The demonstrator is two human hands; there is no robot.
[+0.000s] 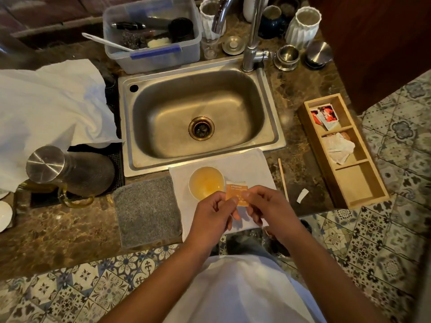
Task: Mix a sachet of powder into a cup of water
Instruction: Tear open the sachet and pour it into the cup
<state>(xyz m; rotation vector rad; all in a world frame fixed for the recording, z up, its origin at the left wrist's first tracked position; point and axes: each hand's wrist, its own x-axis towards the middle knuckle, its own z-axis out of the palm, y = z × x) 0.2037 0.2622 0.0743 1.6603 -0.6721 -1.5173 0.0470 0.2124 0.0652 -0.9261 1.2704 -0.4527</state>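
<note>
- Jug (70, 173) with steel lid stands far left of the cup, on a dark mat on the table.
- Grey cloth (147, 210) lies just left of the cup, beside the white towel (251, 164) on which the cup sits.
- Cup (206, 184), in front of the sink (200, 113), holds cloudy orange liquid; powder appears to be in already.
- Left hand (215, 215) pinches the sachet's left edge, fingers closed on it.
- Sachet (236, 194), orange with its top torn open, is held just right of the cup's rim, at its near side.
- Right hand (265, 206) pinches the sachet's right edge.
- Wooden stirrer (283, 180) lies on the table right of the cup, untouched; the next move likely calls for setting the sachet down and stirring.
</note>
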